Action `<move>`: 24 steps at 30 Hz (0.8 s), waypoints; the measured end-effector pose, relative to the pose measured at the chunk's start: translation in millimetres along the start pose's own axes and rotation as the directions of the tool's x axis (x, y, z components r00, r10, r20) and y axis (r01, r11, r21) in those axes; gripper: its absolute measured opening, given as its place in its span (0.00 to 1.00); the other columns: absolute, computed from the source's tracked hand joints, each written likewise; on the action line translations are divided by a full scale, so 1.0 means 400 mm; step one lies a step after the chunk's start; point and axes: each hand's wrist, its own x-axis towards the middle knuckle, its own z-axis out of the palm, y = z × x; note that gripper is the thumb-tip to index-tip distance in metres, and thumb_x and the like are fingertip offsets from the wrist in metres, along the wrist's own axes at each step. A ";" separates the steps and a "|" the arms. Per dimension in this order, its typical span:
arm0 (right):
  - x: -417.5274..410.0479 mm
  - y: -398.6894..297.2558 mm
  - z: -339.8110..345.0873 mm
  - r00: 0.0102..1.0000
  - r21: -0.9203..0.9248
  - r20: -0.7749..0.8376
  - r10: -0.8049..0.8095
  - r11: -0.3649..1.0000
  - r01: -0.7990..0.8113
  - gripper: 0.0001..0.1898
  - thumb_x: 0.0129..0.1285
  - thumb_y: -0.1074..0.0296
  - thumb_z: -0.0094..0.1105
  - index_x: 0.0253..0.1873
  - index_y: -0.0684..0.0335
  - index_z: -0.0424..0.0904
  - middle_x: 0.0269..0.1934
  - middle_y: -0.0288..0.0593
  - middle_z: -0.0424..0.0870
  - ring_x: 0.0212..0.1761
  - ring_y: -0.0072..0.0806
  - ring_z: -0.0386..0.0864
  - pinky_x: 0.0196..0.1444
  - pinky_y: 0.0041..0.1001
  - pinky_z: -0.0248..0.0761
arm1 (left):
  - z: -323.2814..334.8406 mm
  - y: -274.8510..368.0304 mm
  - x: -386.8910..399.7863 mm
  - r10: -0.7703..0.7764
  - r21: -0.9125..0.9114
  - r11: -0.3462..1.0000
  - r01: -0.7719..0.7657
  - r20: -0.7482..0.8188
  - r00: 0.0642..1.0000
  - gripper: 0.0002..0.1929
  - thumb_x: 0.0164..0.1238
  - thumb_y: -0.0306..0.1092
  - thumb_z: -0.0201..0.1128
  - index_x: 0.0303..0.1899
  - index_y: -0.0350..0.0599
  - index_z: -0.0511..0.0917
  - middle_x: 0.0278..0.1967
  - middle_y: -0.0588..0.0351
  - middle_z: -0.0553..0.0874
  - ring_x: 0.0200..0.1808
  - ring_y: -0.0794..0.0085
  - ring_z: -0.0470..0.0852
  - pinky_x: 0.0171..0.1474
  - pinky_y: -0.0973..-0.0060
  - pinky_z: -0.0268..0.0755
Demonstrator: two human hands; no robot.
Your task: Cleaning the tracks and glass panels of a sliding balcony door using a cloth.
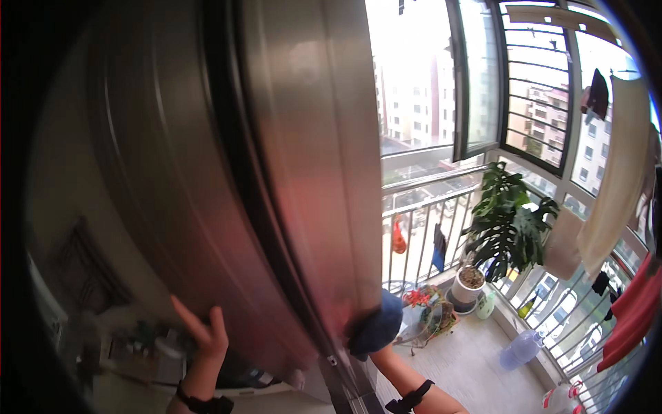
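Note:
A tall brown metallic door frame (315, 155) fills the middle of the view, with a dark vertical groove (248, 139) along it. My right hand (381, 354) is mostly hidden behind a dark blue cloth (380, 323), which it holds against the lower right part of the frame. My left hand (204, 331) is raised at the frame's lower left side, fingers spread and nothing in it. Whether it touches the metal I cannot tell. Both wrists wear black straps. A metal sill track (357, 396) runs below, between my arms.
On the balcony at right stand a potted monstera (509, 222), a glass table (414, 315) with red flowers, and a large plastic water bottle (521, 350). Laundry (615, 165) hangs by the railing (434, 207). An open window sash (478, 77) angles inward. A dim room with furniture lies left.

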 end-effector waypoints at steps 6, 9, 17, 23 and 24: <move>0.088 -0.152 0.002 0.952 -0.302 0.285 0.112 0.953 -0.021 0.19 0.53 0.60 0.59 0.48 0.63 0.76 0.42 0.56 0.77 0.47 0.47 0.75 0.52 0.38 0.65 | -0.022 0.019 0.007 0.032 0.021 0.999 -0.031 -0.006 0.999 0.42 0.69 0.40 0.54 0.69 0.30 0.34 0.69 0.37 0.46 0.70 0.55 0.51 0.69 0.62 0.44; 0.261 -0.191 0.013 0.975 -0.191 0.018 -0.220 0.957 0.219 0.31 0.54 0.56 0.59 0.62 0.63 0.63 0.56 0.63 0.66 0.59 0.57 0.63 0.61 0.47 0.54 | -0.004 0.077 0.046 0.074 0.005 0.997 -0.074 0.015 0.997 0.39 0.72 0.40 0.51 0.70 0.33 0.34 0.71 0.41 0.44 0.72 0.58 0.47 0.70 0.63 0.41; 0.443 -0.352 0.055 0.938 0.252 -0.169 -0.302 0.907 0.337 0.32 0.58 0.60 0.55 0.68 0.57 0.60 0.65 0.54 0.62 0.69 0.51 0.53 0.69 0.52 0.43 | -0.014 0.069 0.045 0.035 -0.100 0.995 -0.028 0.066 0.997 0.50 0.63 0.72 0.41 0.70 0.36 0.37 0.69 0.43 0.50 0.69 0.58 0.53 0.68 0.59 0.49; 0.121 -0.291 -0.062 0.866 -0.190 0.475 -0.155 0.943 0.273 0.16 0.46 0.64 0.57 0.44 0.53 0.78 0.39 0.44 0.78 0.46 0.42 0.75 0.52 0.39 0.64 | -0.047 0.043 0.050 0.154 -0.254 0.958 -0.135 0.058 0.986 0.44 0.68 0.66 0.40 0.70 0.36 0.40 0.70 0.44 0.49 0.70 0.59 0.52 0.69 0.60 0.47; 0.050 -0.298 -0.081 0.657 -0.401 0.720 0.221 0.906 0.134 0.14 0.53 0.63 0.53 0.46 0.51 0.76 0.43 0.43 0.77 0.55 0.39 0.73 0.61 0.40 0.59 | -0.036 0.038 0.049 0.149 -0.311 0.942 -0.125 0.054 0.987 0.43 0.69 0.64 0.39 0.70 0.36 0.40 0.70 0.44 0.48 0.70 0.58 0.53 0.69 0.60 0.47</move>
